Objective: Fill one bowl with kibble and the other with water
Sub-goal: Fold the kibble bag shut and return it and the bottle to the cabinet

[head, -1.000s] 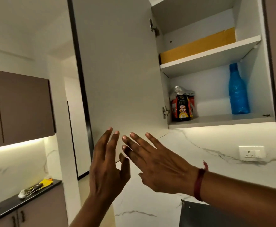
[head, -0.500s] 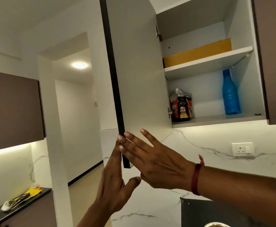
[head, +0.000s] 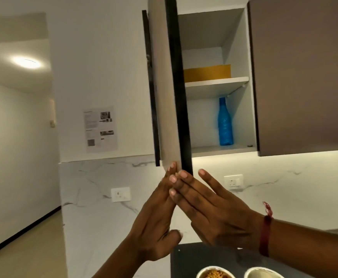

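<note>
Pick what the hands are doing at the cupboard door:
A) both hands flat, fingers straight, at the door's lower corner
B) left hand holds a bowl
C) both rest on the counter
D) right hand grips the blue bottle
A: the left hand and right hand both reach up with straight fingers to the lower corner of the cupboard door, while the blue bottle stands alone on the shelf.

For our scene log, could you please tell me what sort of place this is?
Probably a home kitchen: a wall cabinet with its door open holds a blue bottle, a marble-look backsplash carries wall sockets, and two bowls stand on a dark counter below.
</note>
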